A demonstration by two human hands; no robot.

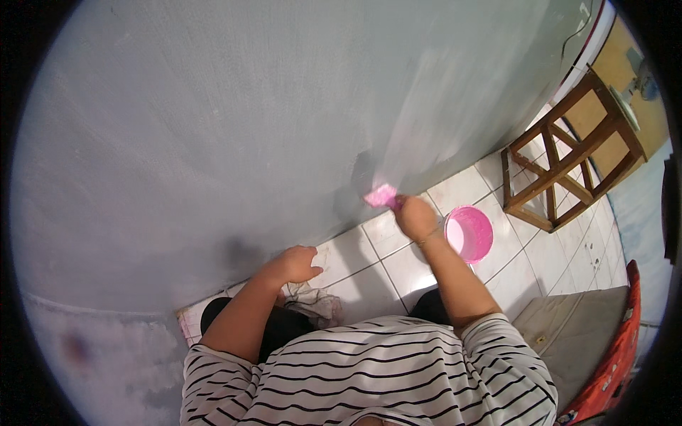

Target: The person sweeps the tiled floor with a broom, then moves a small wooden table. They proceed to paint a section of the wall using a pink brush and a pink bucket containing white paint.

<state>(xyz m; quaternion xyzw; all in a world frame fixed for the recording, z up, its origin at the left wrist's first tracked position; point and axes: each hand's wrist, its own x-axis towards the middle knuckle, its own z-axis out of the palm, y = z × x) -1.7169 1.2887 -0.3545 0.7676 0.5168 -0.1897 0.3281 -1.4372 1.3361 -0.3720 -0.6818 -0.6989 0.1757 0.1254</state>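
Note:
My right hand (417,219) is closed round the handle of a pink paintbrush (381,197). The wide bristle end, coated pale pink, is at the lower part of the grey wall (270,142). A lighter, whitish-pink streak of paint (433,106) runs up the wall above the brush. Just right of my right hand, a pink bucket (481,231) with pale pink paint inside stands on the floor. My left hand (293,266) is open near the foot of the wall, thumb apart from the fingers. Below it lies a crumpled, stained cloth (316,304).
White floor tiles (355,291) run along the wall. On the right, a brown wooden frame stand (568,160) stands on the tiles. Nearer me at the right are a grey padded surface (568,323) and a red cloth (618,348). A thin cable (566,42) hangs at the upper right.

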